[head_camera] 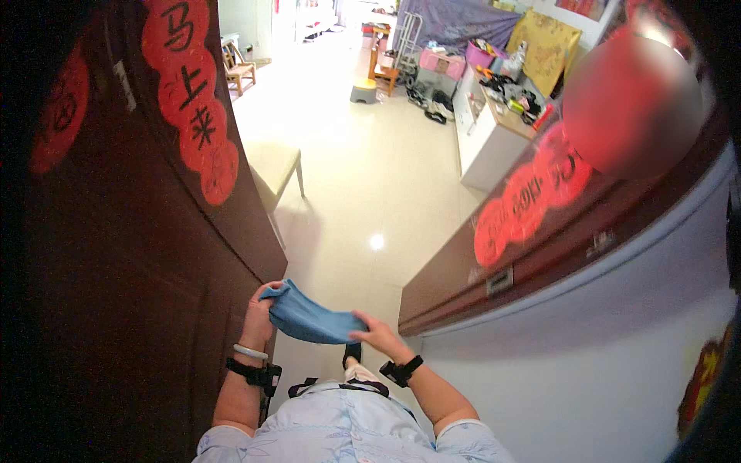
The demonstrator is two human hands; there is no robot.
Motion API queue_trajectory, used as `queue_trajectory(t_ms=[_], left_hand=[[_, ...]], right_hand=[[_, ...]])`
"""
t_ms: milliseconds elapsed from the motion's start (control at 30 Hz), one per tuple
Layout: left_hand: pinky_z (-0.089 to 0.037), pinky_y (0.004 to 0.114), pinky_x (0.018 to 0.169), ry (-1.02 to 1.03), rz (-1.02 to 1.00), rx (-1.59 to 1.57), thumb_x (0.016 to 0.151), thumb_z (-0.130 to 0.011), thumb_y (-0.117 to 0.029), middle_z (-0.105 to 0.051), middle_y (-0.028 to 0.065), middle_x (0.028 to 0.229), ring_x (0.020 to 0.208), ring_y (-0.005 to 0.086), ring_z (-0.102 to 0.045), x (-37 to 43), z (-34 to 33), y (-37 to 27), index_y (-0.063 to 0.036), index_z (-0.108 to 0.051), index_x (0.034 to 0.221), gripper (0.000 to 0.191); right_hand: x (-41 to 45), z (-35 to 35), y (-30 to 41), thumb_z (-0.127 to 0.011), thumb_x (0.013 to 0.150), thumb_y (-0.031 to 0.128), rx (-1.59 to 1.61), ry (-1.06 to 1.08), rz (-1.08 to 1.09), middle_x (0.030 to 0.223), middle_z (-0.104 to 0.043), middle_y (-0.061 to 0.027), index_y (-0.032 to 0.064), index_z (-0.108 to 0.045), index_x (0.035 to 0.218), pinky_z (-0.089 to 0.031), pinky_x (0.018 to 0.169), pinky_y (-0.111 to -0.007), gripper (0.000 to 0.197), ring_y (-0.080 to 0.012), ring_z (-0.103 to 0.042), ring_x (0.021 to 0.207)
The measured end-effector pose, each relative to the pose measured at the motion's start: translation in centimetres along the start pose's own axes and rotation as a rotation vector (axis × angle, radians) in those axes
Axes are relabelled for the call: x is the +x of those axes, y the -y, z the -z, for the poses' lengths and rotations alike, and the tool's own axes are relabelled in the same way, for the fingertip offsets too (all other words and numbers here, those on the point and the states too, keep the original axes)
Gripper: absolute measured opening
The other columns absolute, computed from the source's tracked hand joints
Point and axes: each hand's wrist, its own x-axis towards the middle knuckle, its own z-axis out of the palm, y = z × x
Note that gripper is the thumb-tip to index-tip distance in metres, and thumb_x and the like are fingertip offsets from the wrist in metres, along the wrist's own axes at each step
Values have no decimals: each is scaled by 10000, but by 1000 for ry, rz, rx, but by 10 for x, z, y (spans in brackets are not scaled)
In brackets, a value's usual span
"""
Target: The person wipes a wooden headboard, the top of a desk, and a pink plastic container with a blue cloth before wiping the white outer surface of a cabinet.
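Note:
A blue cloth is stretched between my two hands in front of my waist, sagging a little in the middle. My left hand grips its bunched upper end, close to the edge of the dark brown door. At the other end, my right hand holds the cloth between thumb and fingers. Beneath the cloth, one dark shoe shows on the pale tiled floor.
Red paper strips with writing hang on the door and the brown door frame. Past the doorway, a cream chair stands left. A white cabinet piled with items lines the right. Farther in are a step stool and several shoes.

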Motion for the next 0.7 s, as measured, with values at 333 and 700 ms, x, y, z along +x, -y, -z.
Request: queue_trajectory(t_ms=[333, 700], left_hand=[[-427, 221, 762, 83, 56, 145, 793, -460, 6, -610, 21, 918, 830, 108, -542, 159, -84, -22, -58, -628, 947, 237], [-443, 263, 804, 338, 402, 530, 828, -678, -234, -600, 53, 1003, 929, 138, -546, 339, -105, -13, -75, -563, 1150, 376]], right_hand=[[129, 87, 5, -626, 784, 166, -353, 175, -110, 815, -573, -170, 42, -673, 916, -462, 763, -379, 187, -312, -563, 860], [292, 166, 24, -573, 780, 123, 274, -67, -173, 749, -601, -81, -34, -623, 905, -456, 637, -291, 207, -155, -566, 697]])
